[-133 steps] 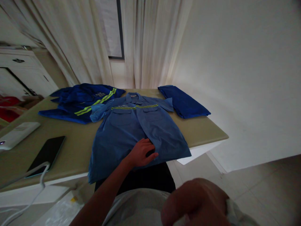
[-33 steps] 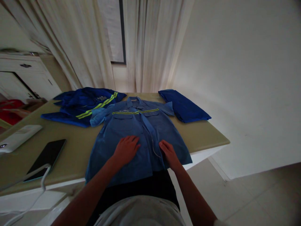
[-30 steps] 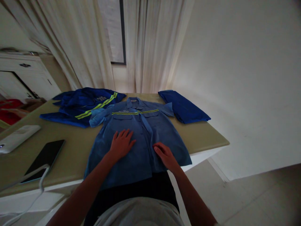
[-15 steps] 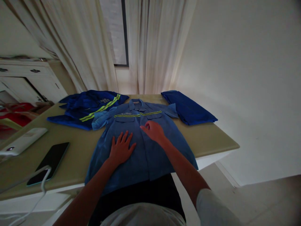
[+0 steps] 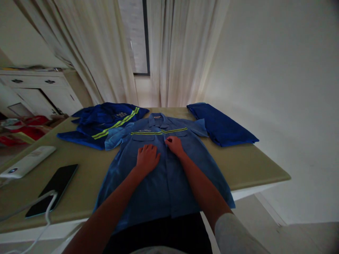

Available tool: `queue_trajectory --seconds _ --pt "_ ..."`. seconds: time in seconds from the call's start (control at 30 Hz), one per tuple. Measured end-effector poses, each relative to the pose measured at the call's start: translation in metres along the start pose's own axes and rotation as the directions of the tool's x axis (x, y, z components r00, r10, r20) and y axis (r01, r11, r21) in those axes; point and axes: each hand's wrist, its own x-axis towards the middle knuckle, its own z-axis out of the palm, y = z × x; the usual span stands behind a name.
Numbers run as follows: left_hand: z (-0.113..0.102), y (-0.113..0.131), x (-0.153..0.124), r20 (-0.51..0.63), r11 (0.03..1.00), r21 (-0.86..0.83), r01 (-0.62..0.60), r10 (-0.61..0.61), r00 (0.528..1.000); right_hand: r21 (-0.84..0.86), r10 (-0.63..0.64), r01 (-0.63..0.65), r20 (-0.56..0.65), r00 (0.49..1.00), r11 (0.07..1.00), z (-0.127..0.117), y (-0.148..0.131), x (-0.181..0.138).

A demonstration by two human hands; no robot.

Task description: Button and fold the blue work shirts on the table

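the light blue work shirt (image 5: 164, 176) lies face up on the bench (image 5: 254, 165) beneath both your hands, collar away from you and hem hanging over the near edge. your left hand (image 5: 147, 158) rests palm down on the chest panel just beside the placket, its fingers (image 5: 152, 150) drawn close together and gripping nothing (their weight seems to pin the cloth flat). your right hand (image 5: 175, 145) sits on the placket just below the yellow stripe (image 5: 148, 133), fingers (image 5: 169, 141) bunched at the front edge. whether they pinch it or only press, i cannot tell. beyond your left fingers a dark blue jacket (image 5: 106, 121) overlaps the shirt's sleeve. out past your right fingers a folded blue cloth (image 5: 222, 125) lies just beside the other sleeve. well to the left of your left arm lie a phone (image 5: 53, 188), its white cable (image 5: 39, 204) and a white device (image 5: 28, 161).
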Motion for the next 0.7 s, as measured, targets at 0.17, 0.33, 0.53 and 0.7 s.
queue_trajectory --seconds 0.17,0.33,0.53,0.7 --pt "0.016 0.017 0.062 0.016 0.988 -0.132 0.077 -0.076 0.997 0.188 0.040 -0.045 0.031 0.999 0.981 -0.008 0.016 0.004" --pt "0.034 0.009 0.073 -0.033 0.967 -0.253 0.042 -0.051 0.998 0.222 -0.004 -0.008 0.053 0.999 0.975 -0.006 0.016 0.003" --pt "0.042 0.001 0.075 -0.038 0.953 -0.304 0.014 -0.027 0.999 0.235 -0.045 0.037 0.030 0.999 0.971 -0.005 0.015 0.005" --pt "0.047 -0.004 0.085 0.033 0.888 -0.454 0.074 -0.066 0.997 0.353 0.003 -0.025 0.064 0.998 0.935 -0.009 0.020 0.007"
